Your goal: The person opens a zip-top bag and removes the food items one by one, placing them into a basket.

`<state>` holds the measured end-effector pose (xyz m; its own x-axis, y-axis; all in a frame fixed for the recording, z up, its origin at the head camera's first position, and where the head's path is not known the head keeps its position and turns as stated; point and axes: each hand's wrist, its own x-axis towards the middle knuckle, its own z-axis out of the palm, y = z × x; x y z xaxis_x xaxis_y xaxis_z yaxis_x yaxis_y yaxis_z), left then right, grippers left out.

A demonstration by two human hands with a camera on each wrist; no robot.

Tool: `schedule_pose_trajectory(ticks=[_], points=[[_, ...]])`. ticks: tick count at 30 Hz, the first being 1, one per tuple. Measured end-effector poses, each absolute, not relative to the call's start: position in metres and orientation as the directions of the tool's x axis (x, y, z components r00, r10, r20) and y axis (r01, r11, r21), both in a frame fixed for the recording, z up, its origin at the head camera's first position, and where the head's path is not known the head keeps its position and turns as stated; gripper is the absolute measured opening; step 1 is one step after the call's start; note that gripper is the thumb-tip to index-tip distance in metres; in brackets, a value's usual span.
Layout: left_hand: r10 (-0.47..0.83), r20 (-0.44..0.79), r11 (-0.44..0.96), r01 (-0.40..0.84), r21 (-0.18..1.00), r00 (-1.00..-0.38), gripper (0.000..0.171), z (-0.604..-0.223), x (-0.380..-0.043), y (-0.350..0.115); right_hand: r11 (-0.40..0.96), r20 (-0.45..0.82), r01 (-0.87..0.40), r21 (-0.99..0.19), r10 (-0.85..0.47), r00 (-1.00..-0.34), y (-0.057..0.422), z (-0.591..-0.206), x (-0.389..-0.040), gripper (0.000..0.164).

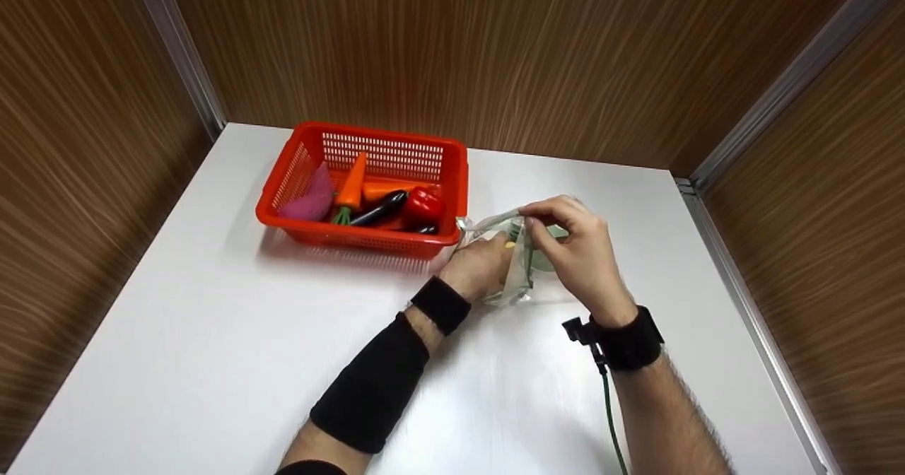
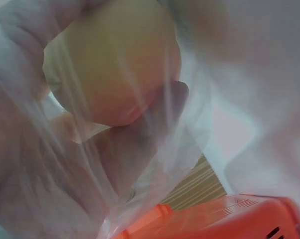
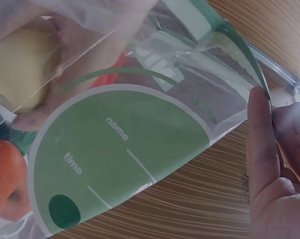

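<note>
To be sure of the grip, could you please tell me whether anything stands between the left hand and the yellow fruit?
Nothing visible does: the left hand holds the yellow fruit, and the bag shows over both, not between.

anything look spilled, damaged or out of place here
No, nothing stands out. The vegetables lie inside the upright red basket, no spill shows on the table, and the clear bag is creased as the right hand pinches its edge and the left hand holds a round item inside.
</note>
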<state>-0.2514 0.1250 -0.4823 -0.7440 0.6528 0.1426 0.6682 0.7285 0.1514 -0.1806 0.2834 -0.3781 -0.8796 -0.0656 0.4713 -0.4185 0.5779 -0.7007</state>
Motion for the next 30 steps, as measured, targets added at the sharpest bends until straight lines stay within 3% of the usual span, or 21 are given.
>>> schedule_pose_trajectory(ticks=[5,10,30], points=[[0.718,0.108,0.672,0.725,0.152,-0.688,0.057,-0.464,-0.256,0.117,0.577,0.471,-0.418,-0.702,-0.064,-0.88,0.284,-0.377,-0.182,0.018],[0.745,0.13,0.614,0.749,0.249,-0.654,0.081,-0.447,-0.254,0.108,0.575,0.487,-0.423,-0.701,-0.048,-0.872,0.287,-0.377,-0.181,0.017],[0.725,0.139,0.566,0.698,0.438,-0.675,0.075,-0.397,-0.243,0.068,0.573,0.518,-0.447,-0.687,-0.045,-0.854,0.297,-0.376,-0.181,0.02]])
